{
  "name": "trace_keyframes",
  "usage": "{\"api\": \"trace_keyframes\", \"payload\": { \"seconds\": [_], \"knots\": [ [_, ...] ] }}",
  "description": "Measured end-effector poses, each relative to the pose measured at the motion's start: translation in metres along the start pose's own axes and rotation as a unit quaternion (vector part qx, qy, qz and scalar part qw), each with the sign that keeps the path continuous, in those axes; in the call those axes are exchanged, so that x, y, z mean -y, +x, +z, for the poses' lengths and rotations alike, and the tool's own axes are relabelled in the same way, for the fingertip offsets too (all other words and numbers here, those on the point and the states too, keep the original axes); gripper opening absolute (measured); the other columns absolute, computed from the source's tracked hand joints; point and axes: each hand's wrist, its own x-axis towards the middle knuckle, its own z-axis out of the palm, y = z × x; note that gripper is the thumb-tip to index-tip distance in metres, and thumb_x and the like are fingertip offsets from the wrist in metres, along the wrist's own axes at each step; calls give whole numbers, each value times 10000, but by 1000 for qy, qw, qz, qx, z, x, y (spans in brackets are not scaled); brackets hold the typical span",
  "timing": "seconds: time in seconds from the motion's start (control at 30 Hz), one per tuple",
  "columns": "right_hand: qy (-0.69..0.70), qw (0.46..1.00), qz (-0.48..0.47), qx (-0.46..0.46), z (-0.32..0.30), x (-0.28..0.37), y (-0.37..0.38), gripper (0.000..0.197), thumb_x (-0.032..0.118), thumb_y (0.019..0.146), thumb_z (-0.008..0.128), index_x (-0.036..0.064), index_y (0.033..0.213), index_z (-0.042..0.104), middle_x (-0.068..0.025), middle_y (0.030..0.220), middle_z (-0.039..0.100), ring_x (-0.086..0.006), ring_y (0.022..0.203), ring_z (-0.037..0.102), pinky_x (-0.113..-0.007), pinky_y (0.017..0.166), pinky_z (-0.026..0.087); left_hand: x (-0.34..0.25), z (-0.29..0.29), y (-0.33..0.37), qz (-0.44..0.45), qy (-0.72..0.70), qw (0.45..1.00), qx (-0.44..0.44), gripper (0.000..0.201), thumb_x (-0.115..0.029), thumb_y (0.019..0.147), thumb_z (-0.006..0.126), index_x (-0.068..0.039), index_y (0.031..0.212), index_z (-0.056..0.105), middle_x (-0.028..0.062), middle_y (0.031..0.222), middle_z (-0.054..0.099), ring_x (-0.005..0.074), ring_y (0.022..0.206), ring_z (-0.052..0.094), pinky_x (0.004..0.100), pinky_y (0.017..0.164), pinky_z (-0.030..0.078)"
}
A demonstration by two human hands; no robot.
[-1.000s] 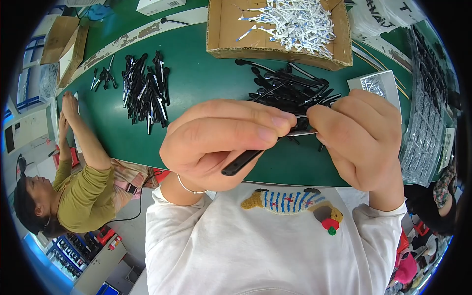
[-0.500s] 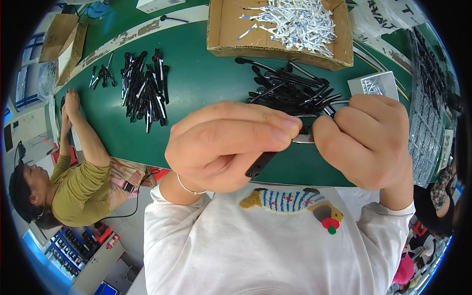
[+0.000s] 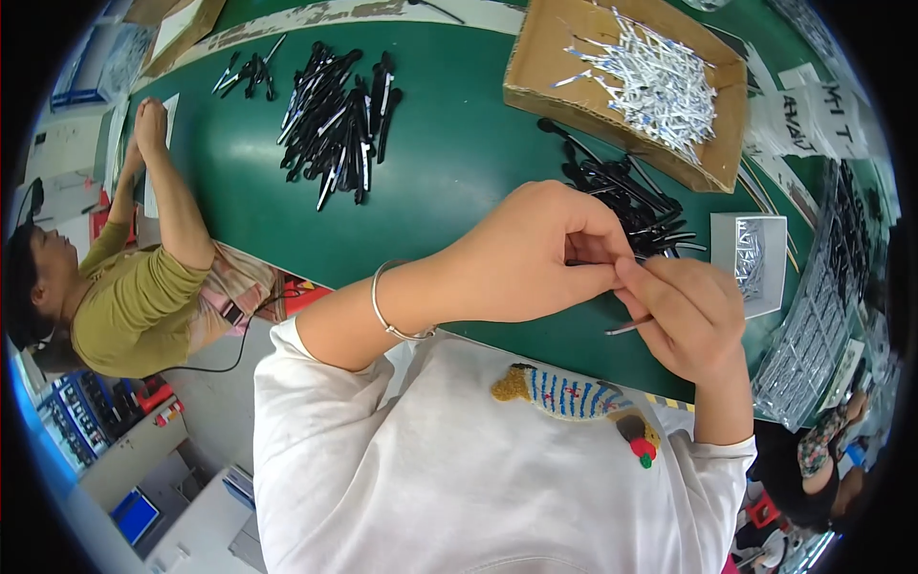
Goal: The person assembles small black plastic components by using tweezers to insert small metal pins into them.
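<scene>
Head view: left hand and right hand meet at frame centre above green surface. Risk: thin metal pin slips from pinch, drops into lap. Right fingers narrow, pinching pin; left fingers curled shut on small black part, mostly hidden. Black clip pile just beyond.

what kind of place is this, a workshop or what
Most likely a small assembly workshop: a long green table holds heaps of black clips, a cardboard box full of silver metal strips, and another person works alongside.
</scene>
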Motion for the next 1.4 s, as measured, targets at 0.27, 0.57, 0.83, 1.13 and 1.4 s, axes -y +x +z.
{"api": "trace_keyframes", "payload": {
  "seconds": [0.27, 0.57, 0.83, 1.13, 1.4],
  "knots": [
    [-10, 990, 135, -32, 25, -25, -14, 160, -5, 677, 709, 27, 821, 646, -90, 763, 622, -244, 679, 620, -320, 588, 508, 7, -104, -27, 240, 623, 673, -316, 261, 63, 680, 573, -67, 876, 685, 97, 880, 642, 291, 892, 573, 380, 793, 459],
    [-78, 980, 176, -40, 20, -18, -12, 172, 35, 695, 705, 39, 859, 650, -86, 891, 604, -227, 681, 619, -302, 559, 498, 11, -155, -29, 205, 679, 664, -237, 136, 3, 725, 628, -46, 839, 684, 77, 892, 650, 250, 921, 573, 350, 815, 479],
    [11, 985, 112, -134, 12, -1, 27, 399, 9, 623, 740, 49, 1011, 658, -102, 926, 598, -222, 747, 596, -290, 584, 497, -11, -67, -18, 63, 176, 977, -102, 141, -99, 906, 494, 10, 837, 552, 4, 808, 562, 72, 747, 469, 213, 686, 387],
    [37, 988, 134, -71, -5, -8, 12, 210, -26, 646, 704, 6, 851, 670, -91, 745, 652, -225, 582, 565, -303, 559, 430, -10, 1, 6, 198, 134, 964, -120, 95, -67, 813, 635, -10, 885, 610, 56, 794, 607, 139, 705, 575, 278, 602, 460],
    [99, 956, 246, -127, -7, -8, -3, 229, -70, 649, 680, 18, 860, 661, -73, 800, 618, -176, 703, 524, -241, 589, 397, 4, 17, 20, 350, 379, 836, -187, 131, -47, 702, 685, -37, 821, 631, 63, 736, 575, 245, 647, 563, 343, 562, 454]
  ]
}}
